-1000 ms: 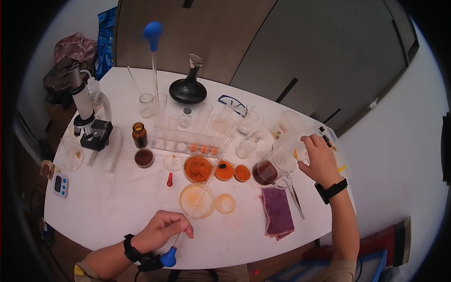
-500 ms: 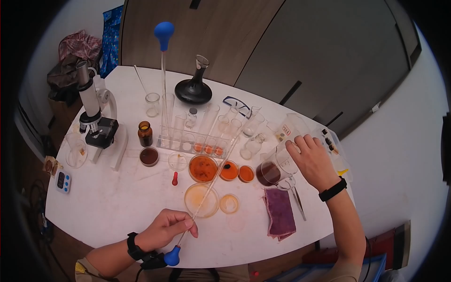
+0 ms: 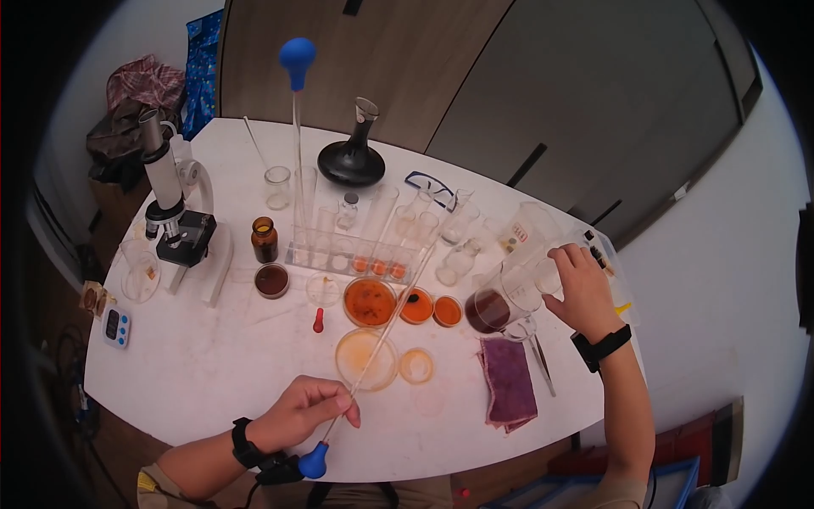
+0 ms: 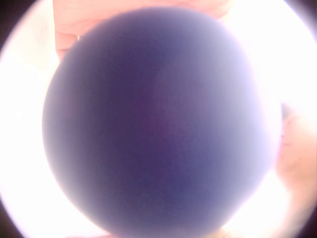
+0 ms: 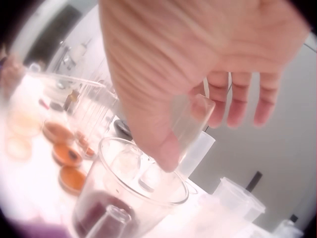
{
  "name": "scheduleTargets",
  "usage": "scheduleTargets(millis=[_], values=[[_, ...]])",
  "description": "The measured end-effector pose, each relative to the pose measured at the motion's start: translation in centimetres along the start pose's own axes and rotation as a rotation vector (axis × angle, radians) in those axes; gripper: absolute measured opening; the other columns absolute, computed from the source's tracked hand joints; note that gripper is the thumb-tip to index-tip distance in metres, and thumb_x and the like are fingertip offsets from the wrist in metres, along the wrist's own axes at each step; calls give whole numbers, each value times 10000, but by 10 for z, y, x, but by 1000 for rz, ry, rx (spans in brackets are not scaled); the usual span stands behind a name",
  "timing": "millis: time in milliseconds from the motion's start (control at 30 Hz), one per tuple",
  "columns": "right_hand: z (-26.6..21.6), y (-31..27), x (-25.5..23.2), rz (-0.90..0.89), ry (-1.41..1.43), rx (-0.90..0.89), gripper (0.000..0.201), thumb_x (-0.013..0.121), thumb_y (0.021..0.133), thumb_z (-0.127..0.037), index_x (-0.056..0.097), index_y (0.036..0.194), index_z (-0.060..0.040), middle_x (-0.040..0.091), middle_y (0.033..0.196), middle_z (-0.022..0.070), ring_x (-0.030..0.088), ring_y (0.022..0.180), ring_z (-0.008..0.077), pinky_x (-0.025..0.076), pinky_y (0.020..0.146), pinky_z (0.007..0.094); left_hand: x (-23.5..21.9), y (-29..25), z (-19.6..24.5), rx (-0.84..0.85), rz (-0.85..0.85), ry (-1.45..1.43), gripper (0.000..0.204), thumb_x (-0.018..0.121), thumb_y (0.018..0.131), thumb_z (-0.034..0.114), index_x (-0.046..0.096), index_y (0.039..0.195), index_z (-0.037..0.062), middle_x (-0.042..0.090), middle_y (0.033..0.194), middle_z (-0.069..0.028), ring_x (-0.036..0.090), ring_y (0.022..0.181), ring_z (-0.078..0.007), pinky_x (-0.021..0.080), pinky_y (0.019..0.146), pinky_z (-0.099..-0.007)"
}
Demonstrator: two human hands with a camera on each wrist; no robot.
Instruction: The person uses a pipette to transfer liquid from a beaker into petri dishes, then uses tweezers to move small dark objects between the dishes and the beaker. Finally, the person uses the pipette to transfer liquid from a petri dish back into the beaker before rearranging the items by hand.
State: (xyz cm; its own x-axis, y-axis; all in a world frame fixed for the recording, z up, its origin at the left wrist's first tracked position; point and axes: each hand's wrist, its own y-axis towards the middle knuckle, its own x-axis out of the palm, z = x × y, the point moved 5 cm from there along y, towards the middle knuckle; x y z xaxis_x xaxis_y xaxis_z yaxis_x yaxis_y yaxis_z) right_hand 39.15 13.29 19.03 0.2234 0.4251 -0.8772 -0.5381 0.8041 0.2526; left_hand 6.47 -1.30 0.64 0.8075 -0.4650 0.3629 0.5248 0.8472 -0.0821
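My left hand (image 3: 303,413) pinches a long glass pipette (image 3: 383,332) near its lower end, where a blue bulb (image 3: 313,461) sits; the shaft slants up across the dishes. That bulb (image 4: 158,124) fills most of the left wrist view. Thumb and fingers of my right hand (image 3: 585,288) hold a small clear vessel (image 3: 547,275) beside the mouth of a glass beaker (image 3: 515,292) with dark red liquid. In the right wrist view the clear vessel (image 5: 190,126) is tilted above the rim of the beaker (image 5: 143,196), and my right hand (image 5: 198,54) covers part of it.
Orange dishes (image 3: 370,302) and pale dishes (image 3: 365,360) lie mid-table before a test tube rack (image 3: 326,261). A purple cloth (image 3: 510,383) and tweezers (image 3: 545,366) lie at the right. A microscope (image 3: 185,242), amber bottle (image 3: 264,242) and dark flask (image 3: 352,163) stand farther left.
The right hand swung leftward over the beaker, then came back slightly right, with the clear vessel in view again. The left hand keeps its hold on the pipette. The head view has shifted a little.
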Motion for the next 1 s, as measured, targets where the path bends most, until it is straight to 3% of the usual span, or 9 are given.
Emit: scheduleTargets(millis=[67, 200, 400, 533, 600, 667, 733, 1000], values=[[13, -3, -2, 45, 200, 126, 552, 804, 681, -215, 566, 1143, -27, 584, 1100, 130, 558, 1056, 320, 484, 873, 398, 0, 1, 1, -1, 1, -12, 294, 521, 1020, 193, 682, 908, -26, 692, 894, -79, 626, 888, -149, 473, 876, -303], [21, -13, 13, 48, 369, 193, 536, 811, 688, -254, 583, 1106, -8, 603, 1080, 155, 570, 1049, 340, 484, 893, 400, 0, 0, 1, 3, -7, 13, 291, 516, 1032, 197, 686, 924, -13, 690, 892, -55, 613, 879, -120, 465, 879, -281], [27, -43, 14, 83, 778, 495, 513, 830, 727, -300, 598, 1073, 0, 644, 1048, 131, 613, 1014, 237, 471, 901, 373, -1, 0, 3, -14, 18, 35, 301, 515, 1023, 192, 689, 903, -23, 695, 890, -76, 626, 883, -141, 470, 875, -293], [16, -93, 14, 140, 809, 560, 525, 820, 733, -246, 567, 1131, -16, 625, 1101, 110, 583, 1047, 221, 450, 905, 373, 0, 0, 5, -27, 38, 34, 317, 515, 1013, 196, 692, 889, -36, 699, 893, -98, 639, 882, -165, 477, 872, -311], [5, -117, 27, 84, 772, 572, 529, 817, 722, -233, 559, 1130, -17, 608, 1118, 123, 562, 1074, 262, 431, 928, 376, 0, 0, 4, -20, 25, 31, 306, 512, 1022, 187, 688, 903, -32, 696, 886, -86, 633, 872, -151, 476, 862, -298], [-14, -131, 41, -11, 603, 399, 543, 826, 711, -239, 559, 1128, -16, 584, 1114, 145, 527, 1077, 319, 430, 937, 390, 2, 0, 4, -13, 8, 34, 295, 508, 1031, 178, 684, 916, -28, 692, 880, -73, 628, 862, -137, 474, 851, -285], [-30, -140, 61, -81, 612, 389, 558, 836, 704, -253, 559, 1127, -18, 565, 1125, 159, 495, 1078, 359, 429, 940, 409, 3, 0, 4, -7, 8, 31, 295, 510, 1029, 180, 685, 915, -29, 693, 877, -77, 631, 864, -141, 477, 846, -289], [-42, -150, 96, -142, 605, 377, 578, 835, 699, -267, 559, 1140, -16, 558, 1189, 178, 481, 1137, 369, 412, 991, 425, 1, 1, 5, -15, 20, 44, 298, 515, 1028, 189, 683, 917, -29, 691, 877, -79, 632, 869, -141, 481, 856, -293]])
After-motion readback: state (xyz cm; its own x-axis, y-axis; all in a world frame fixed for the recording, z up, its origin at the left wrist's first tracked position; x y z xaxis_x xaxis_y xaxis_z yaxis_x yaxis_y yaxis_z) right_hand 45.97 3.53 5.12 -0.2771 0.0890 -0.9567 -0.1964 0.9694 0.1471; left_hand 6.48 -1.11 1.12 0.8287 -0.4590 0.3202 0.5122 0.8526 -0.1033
